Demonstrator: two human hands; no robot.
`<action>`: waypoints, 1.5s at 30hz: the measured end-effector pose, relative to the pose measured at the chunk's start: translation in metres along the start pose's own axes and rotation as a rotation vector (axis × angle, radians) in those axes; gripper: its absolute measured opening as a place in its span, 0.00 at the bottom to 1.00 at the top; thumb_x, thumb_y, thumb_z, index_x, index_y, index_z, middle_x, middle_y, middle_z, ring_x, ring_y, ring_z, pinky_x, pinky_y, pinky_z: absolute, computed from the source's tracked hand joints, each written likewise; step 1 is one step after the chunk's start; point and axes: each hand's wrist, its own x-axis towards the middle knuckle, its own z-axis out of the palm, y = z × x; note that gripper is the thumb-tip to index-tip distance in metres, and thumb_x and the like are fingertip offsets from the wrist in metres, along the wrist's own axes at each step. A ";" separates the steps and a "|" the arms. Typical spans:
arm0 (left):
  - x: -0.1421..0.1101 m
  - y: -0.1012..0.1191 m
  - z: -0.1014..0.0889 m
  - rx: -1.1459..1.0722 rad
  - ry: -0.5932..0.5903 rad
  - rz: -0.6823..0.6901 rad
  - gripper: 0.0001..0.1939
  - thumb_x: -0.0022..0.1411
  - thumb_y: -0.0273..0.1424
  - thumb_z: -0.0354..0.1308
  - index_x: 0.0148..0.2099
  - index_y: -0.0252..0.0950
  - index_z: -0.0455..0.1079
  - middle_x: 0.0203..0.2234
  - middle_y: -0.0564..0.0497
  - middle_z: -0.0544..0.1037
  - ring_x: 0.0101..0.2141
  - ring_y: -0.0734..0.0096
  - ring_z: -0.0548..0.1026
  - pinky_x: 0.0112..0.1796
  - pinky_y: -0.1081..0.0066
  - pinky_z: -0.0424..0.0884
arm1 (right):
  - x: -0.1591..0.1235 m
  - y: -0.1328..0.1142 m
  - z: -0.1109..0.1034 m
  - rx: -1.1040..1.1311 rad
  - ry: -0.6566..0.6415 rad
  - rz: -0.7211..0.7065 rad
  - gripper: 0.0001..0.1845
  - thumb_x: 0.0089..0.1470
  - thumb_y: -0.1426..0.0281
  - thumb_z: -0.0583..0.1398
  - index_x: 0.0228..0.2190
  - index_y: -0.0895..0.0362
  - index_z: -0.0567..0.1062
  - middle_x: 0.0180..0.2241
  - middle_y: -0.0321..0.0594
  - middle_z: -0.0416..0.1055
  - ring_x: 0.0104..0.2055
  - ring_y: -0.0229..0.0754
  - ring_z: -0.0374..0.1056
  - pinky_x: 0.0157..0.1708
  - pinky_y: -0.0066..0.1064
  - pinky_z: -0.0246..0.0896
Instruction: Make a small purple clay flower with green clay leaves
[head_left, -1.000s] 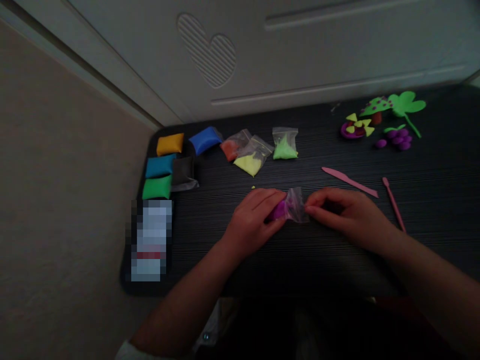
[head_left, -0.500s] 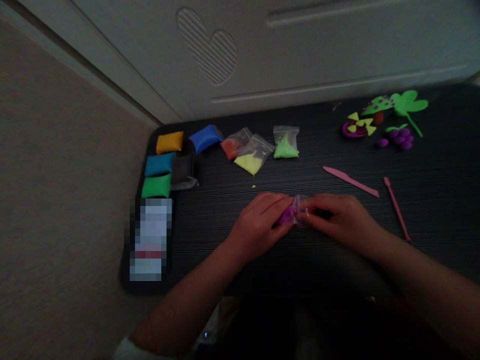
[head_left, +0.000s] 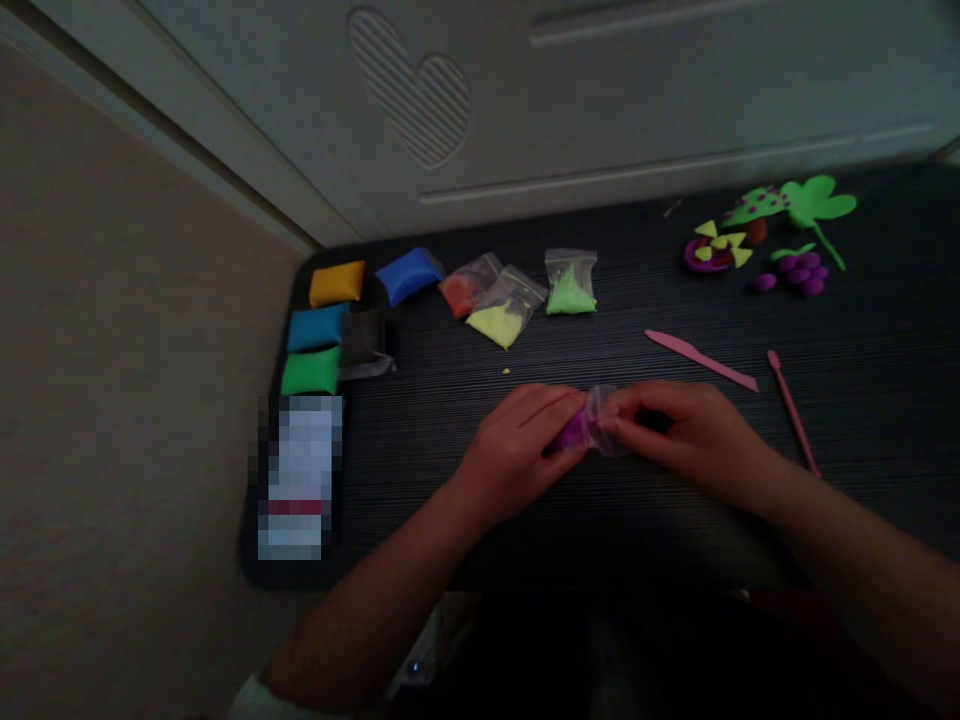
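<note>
Between my hands is a small clear plastic bag with purple clay (head_left: 573,430) in it, held above the dark table (head_left: 450,450). My left hand (head_left: 521,445) is closed round the clay-filled end. At the bag's loose clear end, the fingers of my right hand (head_left: 675,425) pinch the plastic. To the right of that hand lie a pink clay knife (head_left: 701,360) and a slim pink modelling tool (head_left: 793,415). A tiny yellow crumb (head_left: 506,371) rests on the table beyond my left hand.
Bags of red clay (head_left: 457,295), yellow clay (head_left: 499,322) and light green clay (head_left: 570,293) lie at the back. Several wrapped blocks, one orange (head_left: 337,284), and a blurred-out phone (head_left: 300,480) line the left. Clay grapes (head_left: 802,272) and a green clay flower (head_left: 817,203) stand back right.
The fingers of my right hand have closed more tightly on the clear end of the bag, which is now more bunched. My left hand has stayed nearly still.
</note>
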 end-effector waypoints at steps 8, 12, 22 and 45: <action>0.000 -0.005 -0.005 0.001 0.024 -0.079 0.18 0.53 0.31 0.58 0.47 0.33 0.65 0.41 0.47 0.74 0.43 0.72 0.70 0.45 0.68 0.68 | 0.000 0.004 -0.015 0.480 0.127 0.192 0.06 0.48 0.64 0.59 0.25 0.53 0.70 0.23 0.33 0.68 0.26 0.35 0.65 0.27 0.29 0.61; 0.000 -0.006 -0.007 0.012 0.046 -0.102 0.18 0.53 0.32 0.58 0.47 0.34 0.65 0.41 0.48 0.74 0.42 0.72 0.71 0.44 0.68 0.68 | 0.002 0.008 -0.014 0.653 0.064 0.244 0.05 0.49 0.65 0.58 0.27 0.54 0.70 0.24 0.34 0.69 0.27 0.34 0.66 0.27 0.28 0.62; 0.001 -0.006 -0.009 0.045 0.045 -0.107 0.19 0.52 0.33 0.58 0.47 0.32 0.65 0.40 0.47 0.74 0.42 0.72 0.71 0.45 0.69 0.67 | 0.000 0.010 -0.015 0.996 0.017 0.389 0.10 0.48 0.70 0.59 0.36 0.52 0.71 0.29 0.34 0.73 0.30 0.33 0.70 0.33 0.27 0.65; 0.002 -0.007 -0.011 0.043 0.049 -0.150 0.18 0.52 0.33 0.58 0.46 0.34 0.66 0.40 0.47 0.74 0.41 0.71 0.72 0.43 0.67 0.69 | -0.002 0.011 -0.014 1.105 0.068 0.373 0.03 0.50 0.66 0.58 0.28 0.50 0.72 0.22 0.32 0.66 0.23 0.31 0.64 0.27 0.28 0.64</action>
